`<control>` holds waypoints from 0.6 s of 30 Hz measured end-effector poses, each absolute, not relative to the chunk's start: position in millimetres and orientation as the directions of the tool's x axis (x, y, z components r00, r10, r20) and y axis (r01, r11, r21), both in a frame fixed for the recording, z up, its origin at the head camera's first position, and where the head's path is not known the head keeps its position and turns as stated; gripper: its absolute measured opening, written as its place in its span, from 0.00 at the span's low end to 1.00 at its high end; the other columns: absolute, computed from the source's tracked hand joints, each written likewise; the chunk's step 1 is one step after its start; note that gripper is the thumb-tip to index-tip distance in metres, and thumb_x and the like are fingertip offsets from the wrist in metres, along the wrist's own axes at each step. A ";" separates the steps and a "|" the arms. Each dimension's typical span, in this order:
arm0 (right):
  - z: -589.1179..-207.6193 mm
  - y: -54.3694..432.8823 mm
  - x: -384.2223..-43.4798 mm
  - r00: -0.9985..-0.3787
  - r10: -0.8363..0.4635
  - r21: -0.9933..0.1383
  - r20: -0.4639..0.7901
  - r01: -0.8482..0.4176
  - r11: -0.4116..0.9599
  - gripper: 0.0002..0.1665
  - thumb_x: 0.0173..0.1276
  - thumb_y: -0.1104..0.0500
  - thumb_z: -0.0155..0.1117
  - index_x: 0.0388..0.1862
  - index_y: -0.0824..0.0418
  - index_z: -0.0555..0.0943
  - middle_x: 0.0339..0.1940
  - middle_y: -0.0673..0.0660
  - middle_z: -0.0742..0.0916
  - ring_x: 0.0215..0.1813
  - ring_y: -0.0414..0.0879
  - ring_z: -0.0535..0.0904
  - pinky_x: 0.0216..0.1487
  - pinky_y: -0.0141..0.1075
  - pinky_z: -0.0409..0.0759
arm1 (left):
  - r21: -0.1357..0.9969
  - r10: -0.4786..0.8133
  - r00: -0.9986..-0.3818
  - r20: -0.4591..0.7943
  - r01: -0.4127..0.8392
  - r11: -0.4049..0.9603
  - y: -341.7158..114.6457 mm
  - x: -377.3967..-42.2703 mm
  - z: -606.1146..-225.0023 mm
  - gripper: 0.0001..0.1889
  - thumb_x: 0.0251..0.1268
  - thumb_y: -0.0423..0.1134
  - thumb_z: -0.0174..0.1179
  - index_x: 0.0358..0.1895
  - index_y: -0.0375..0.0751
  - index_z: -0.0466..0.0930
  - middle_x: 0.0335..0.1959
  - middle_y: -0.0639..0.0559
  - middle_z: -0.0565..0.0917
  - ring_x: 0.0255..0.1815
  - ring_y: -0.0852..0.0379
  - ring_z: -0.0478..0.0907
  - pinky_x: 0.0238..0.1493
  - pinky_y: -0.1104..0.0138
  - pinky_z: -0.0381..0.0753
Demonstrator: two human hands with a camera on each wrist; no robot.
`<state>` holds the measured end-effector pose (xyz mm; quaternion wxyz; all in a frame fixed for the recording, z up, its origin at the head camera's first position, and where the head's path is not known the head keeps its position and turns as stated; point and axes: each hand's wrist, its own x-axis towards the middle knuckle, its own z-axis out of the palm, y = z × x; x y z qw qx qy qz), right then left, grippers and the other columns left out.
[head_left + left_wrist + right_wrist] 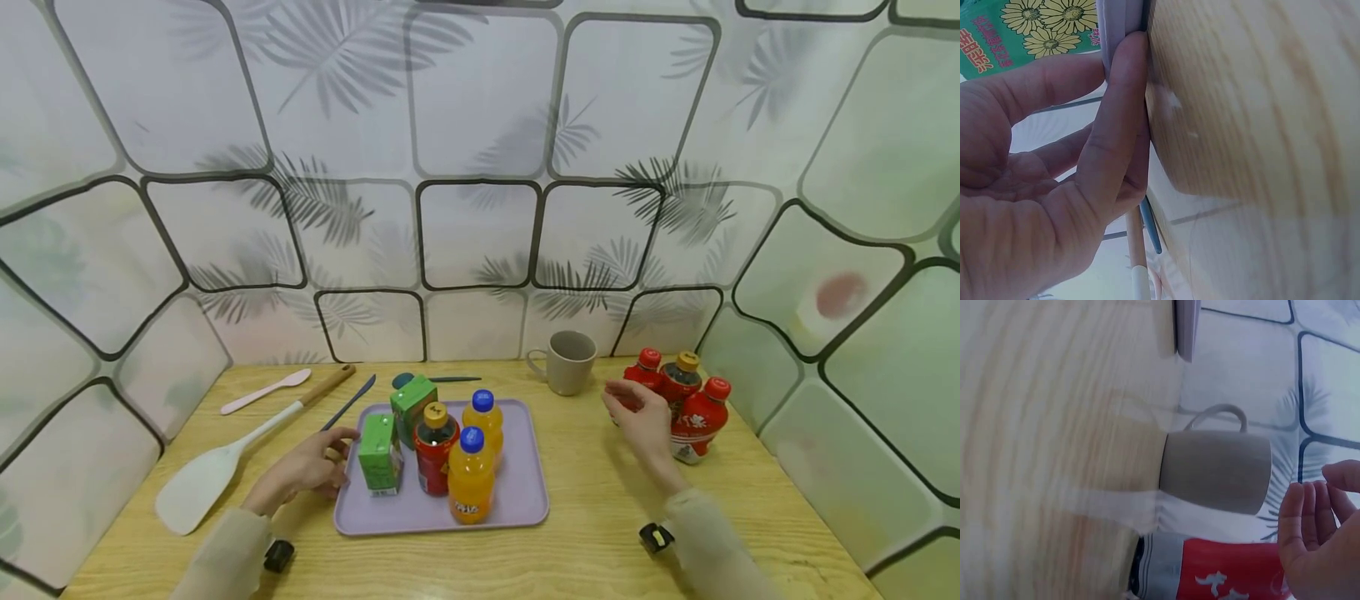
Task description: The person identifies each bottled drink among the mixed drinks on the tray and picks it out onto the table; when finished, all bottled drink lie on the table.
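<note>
At the lavender tray's (517, 500) left edge, my left hand (311, 467) pinches the rim between thumb and fingers, seen close in the left wrist view. Upright on the tray stand two green drink cartons (380, 458), a dark drink bottle (435, 462) with a red label and yellow cap, and two orange soda bottles (471, 487) with blue caps. My right hand (641, 417), fingers bent and holding nothing, hovers beside three red-labelled bottles (699, 421) on the right. It partly hides them in the head view; whether it touches one I cannot tell.
A grey mug (570, 364) stands near the back wall (480, 233), handle to the left. Left of the tray lie a white spatula (202, 483) with a wooden handle, a pink spoon (266, 390) and a dark blue utensil (350, 402). Another dark utensil (450, 379) lies behind the tray.
</note>
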<state>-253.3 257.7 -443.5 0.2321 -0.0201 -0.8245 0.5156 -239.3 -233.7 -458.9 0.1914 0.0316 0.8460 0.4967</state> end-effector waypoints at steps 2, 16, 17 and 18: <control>-445.3 253.0 -253.0 -0.918 0.224 -0.862 0.328 -0.195 0.467 0.14 0.65 0.59 0.67 0.49 0.61 0.85 0.45 0.61 0.88 0.37 0.29 0.80 0.35 0.24 0.81 | 0.853 0.245 -0.924 -0.293 -0.137 0.504 -233.7 -239.0 -458.8 0.38 0.48 0.19 0.59 0.69 0.33 0.62 0.52 0.34 0.70 0.34 0.50 0.77 0.31 0.58 0.86; -453.1 212.2 -251.8 -0.984 -0.003 -0.949 0.179 -0.173 0.262 0.18 0.65 0.66 0.66 0.52 0.74 0.80 0.46 0.68 0.87 0.39 0.34 0.82 0.38 0.30 0.84 | 0.852 0.257 -0.923 -0.288 -0.124 0.509 -234.1 -239.6 -459.1 0.37 0.48 0.19 0.60 0.68 0.33 0.63 0.50 0.35 0.70 0.34 0.50 0.76 0.30 0.58 0.86; -453.8 210.0 -251.7 -0.987 -0.020 -0.957 0.162 -0.162 0.242 0.19 0.65 0.66 0.66 0.53 0.75 0.80 0.47 0.68 0.86 0.39 0.34 0.82 0.39 0.31 0.84 | 0.852 0.256 -0.923 -0.288 -0.124 0.509 -234.0 -239.6 -459.0 0.37 0.48 0.19 0.60 0.68 0.33 0.63 0.50 0.35 0.70 0.35 0.50 0.76 0.30 0.58 0.86; -454.3 208.0 -251.5 -0.989 -0.039 -0.964 0.143 -0.148 0.223 0.20 0.65 0.66 0.65 0.54 0.75 0.79 0.48 0.68 0.86 0.40 0.34 0.82 0.40 0.31 0.84 | 0.851 0.255 -0.923 -0.288 -0.125 0.509 -233.8 -239.6 -458.9 0.37 0.48 0.19 0.60 0.68 0.33 0.63 0.50 0.35 0.70 0.35 0.49 0.76 0.30 0.58 0.86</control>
